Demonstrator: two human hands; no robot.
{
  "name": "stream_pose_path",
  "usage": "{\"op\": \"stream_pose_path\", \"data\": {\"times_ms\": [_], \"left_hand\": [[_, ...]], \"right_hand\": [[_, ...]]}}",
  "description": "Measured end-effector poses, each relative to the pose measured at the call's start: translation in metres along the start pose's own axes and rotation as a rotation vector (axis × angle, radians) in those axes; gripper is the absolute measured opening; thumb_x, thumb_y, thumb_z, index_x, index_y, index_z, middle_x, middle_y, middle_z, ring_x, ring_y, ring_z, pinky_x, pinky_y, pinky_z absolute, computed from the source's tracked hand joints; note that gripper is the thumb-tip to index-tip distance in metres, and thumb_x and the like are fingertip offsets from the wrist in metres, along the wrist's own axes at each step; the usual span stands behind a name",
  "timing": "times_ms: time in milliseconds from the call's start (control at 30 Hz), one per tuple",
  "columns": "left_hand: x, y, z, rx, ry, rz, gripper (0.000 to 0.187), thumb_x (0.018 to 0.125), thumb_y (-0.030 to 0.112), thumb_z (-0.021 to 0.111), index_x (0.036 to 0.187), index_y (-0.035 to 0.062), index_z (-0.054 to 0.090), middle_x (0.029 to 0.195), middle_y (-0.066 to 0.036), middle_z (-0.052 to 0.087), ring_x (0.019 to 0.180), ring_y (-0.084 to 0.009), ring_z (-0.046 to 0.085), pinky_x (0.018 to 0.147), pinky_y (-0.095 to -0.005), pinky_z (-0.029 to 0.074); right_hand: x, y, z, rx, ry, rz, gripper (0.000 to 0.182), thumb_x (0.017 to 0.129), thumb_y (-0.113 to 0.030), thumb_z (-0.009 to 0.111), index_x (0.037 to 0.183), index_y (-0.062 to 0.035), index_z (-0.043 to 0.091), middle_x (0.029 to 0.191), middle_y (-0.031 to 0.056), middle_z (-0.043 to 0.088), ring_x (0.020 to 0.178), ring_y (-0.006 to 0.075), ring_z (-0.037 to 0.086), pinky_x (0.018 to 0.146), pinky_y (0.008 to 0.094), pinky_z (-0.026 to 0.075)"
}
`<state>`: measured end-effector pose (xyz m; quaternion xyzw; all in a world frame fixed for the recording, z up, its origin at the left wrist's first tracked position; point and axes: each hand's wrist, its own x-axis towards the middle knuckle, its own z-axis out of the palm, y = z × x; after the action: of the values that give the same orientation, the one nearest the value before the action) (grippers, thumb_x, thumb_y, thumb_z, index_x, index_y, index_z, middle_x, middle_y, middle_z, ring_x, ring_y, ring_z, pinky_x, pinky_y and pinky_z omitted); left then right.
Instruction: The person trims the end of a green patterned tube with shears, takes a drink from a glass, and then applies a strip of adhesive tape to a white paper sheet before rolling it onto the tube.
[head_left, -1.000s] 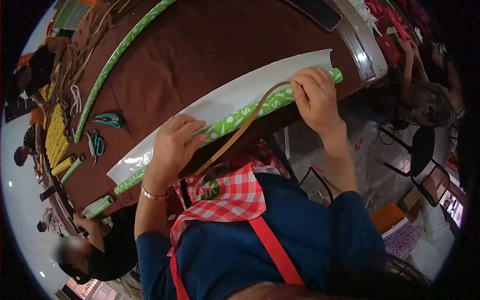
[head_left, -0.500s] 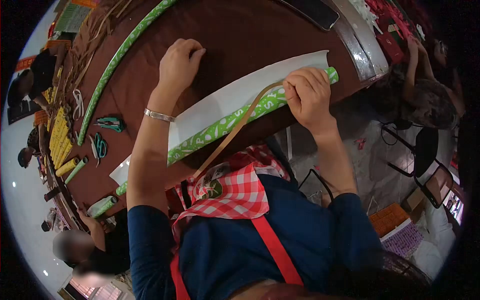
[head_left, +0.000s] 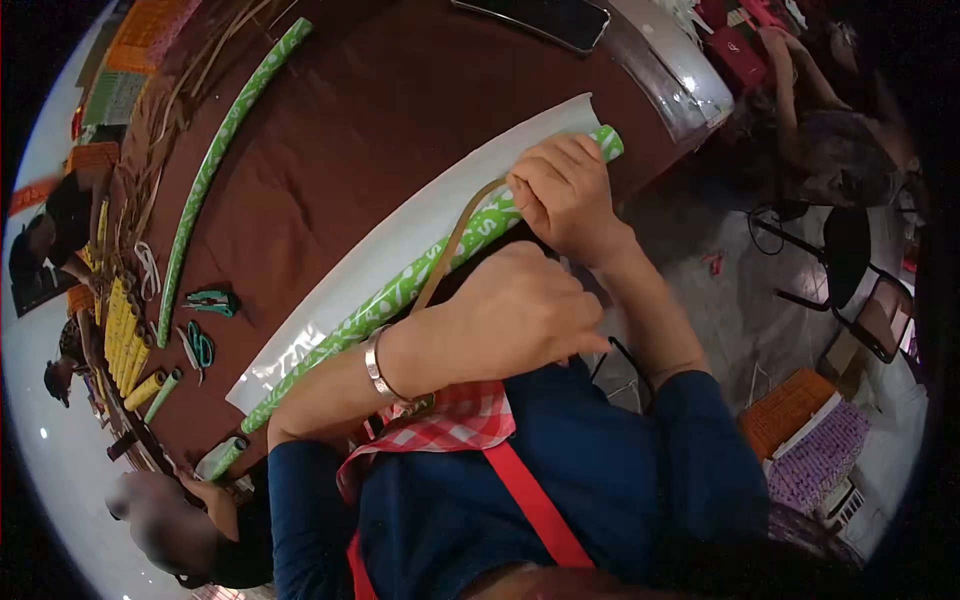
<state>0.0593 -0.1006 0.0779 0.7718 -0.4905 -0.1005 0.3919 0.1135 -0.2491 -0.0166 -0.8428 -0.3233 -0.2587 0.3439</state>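
Note:
A green-and-white patterned roll (head_left: 385,300) lies diagonally along the table edge, with its pale sheet (head_left: 400,222) spread beyond it. My right hand (head_left: 565,190) is closed round the roll near its upper right end, with the end of a tan strip (head_left: 455,240) at its fingers. The strip crosses the roll and passes out of sight behind my left forearm. My left hand (head_left: 525,310), its back to the camera, is curled closed in front of my body, just below my right hand. Its palm and anything in it are hidden.
Another green roll (head_left: 217,155) stands out on the brown cloth (head_left: 330,110). Teal scissors (head_left: 200,345), a teal cutter (head_left: 212,302) and yellow rolls (head_left: 125,335) are at the left. A phone (head_left: 545,20) lies at the far edge. Other people sit at both sides.
My left hand has come from above the sheet, down and right across the roll, to beside my right hand. My right hand still holds the roll. The view has shifted.

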Motion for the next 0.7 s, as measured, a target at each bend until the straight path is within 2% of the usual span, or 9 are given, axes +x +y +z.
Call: {"op": "stream_pose_path", "data": {"times_ms": [33,67,133,167,233,367,467,600,700], "left_hand": [[0.004,-0.002,-0.008,0.022,0.107,0.023,0.019,0.083,0.026,0.073,0.090,0.0083,0.067,0.073,-0.007,0.061,0.072,-0.0281,0.060,0.066,-0.0394,0.046],[0.006,-0.009,-0.016,-0.025,0.175,-0.058,0.021,0.084,0.023,0.073,0.094,0.0061,0.068,0.077,-0.011,0.062,0.070,-0.0283,0.060,0.065,-0.0401,0.047],[0.016,-0.025,-0.038,-0.055,0.343,-0.130,0.018,0.087,0.015,0.071,0.098,0.0020,0.067,0.082,-0.014,0.063,0.070,-0.0278,0.061,0.067,-0.0375,0.049],[0.018,-0.038,-0.041,-0.069,0.366,-0.234,0.015,0.089,0.011,0.068,0.099,0.0000,0.067,0.084,-0.014,0.063,0.072,-0.0278,0.061,0.067,-0.0354,0.050],[0.017,-0.061,-0.048,0.029,0.310,-0.385,0.013,0.092,0.004,0.062,0.102,-0.0030,0.066,0.090,-0.014,0.066,0.078,-0.0279,0.064,0.069,-0.0324,0.052],[0.020,-0.103,-0.029,0.274,0.224,-0.343,0.013,0.086,0.011,0.064,0.096,0.0070,0.072,0.087,-0.008,0.066,0.084,-0.0296,0.065,0.071,-0.0389,0.054],[0.029,-0.117,-0.026,0.382,0.186,-0.290,0.018,0.087,0.005,0.064,0.104,0.0033,0.070,0.093,-0.011,0.066,0.085,-0.0298,0.065,0.073,-0.0385,0.054],[0.051,-0.132,-0.018,0.402,0.235,-0.307,0.019,0.087,0.007,0.065,0.105,0.0046,0.071,0.091,-0.010,0.065,0.086,-0.0294,0.064,0.074,-0.0384,0.054],[0.067,-0.142,-0.012,0.434,0.308,-0.320,0.014,0.083,0.015,0.067,0.095,0.0113,0.074,0.089,-0.006,0.065,0.087,-0.0273,0.064,0.074,-0.0381,0.054]], "right_hand": [[-0.002,0.001,0.001,-0.018,-0.013,-0.006,0.009,0.086,-0.015,0.064,0.085,-0.0062,0.061,0.082,0.0060,0.061,0.081,0.0253,0.059,0.083,0.0422,0.042],[-0.008,0.002,0.006,-0.026,-0.018,0.015,0.011,0.087,-0.016,0.064,0.091,-0.0068,0.061,0.085,0.0057,0.061,0.085,0.0250,0.059,0.094,0.0482,0.038],[-0.009,0.002,-0.001,-0.074,-0.069,-0.023,0.013,0.087,-0.018,0.065,0.094,-0.0081,0.060,0.090,0.0052,0.061,0.090,0.0246,0.059,0.103,0.0569,0.030],[-0.012,0.001,0.005,-0.112,-0.083,0.042,0.014,0.087,-0.019,0.066,0.094,-0.0095,0.060,0.095,0.0045,0.062,0.094,0.0242,0.059,0.105,0.0644,0.026],[-0.008,0.002,-0.003,-0.156,-0.080,0.070,0.013,0.086,-0.019,0.067,0.094,-0.0096,0.061,0.094,0.0042,0.062,0.094,0.0243,0.059,0.105,0.0648,0.026],[-0.006,0.016,-0.013,-0.163,-0.043,0.104,0.011,0.086,-0.018,0.068,0.089,-0.0088,0.062,0.089,0.0056,0.064,0.089,0.0257,0.062,0.104,0.0618,0.029],[-0.010,0.019,-0.011,-0.139,0.014,0.101,0.011,0.086,-0.018,0.068,0.086,-0.0085,0.061,0.088,0.0060,0.065,0.087,0.0259,0.062,0.104,0.0574,0.030],[-0.011,0.019,-0.011,-0.136,0.012,0.101,0.012,0.087,-0.019,0.067,0.084,-0.0088,0.060,0.086,0.0064,0.065,0.087,0.0257,0.062,0.104,0.0534,0.032],[-0.010,0.019,-0.012,-0.130,0.014,0.101,0.013,0.087,-0.019,0.066,0.084,-0.0091,0.059,0.085,0.0069,0.065,0.087,0.0257,0.063,0.103,0.0534,0.033]]}}
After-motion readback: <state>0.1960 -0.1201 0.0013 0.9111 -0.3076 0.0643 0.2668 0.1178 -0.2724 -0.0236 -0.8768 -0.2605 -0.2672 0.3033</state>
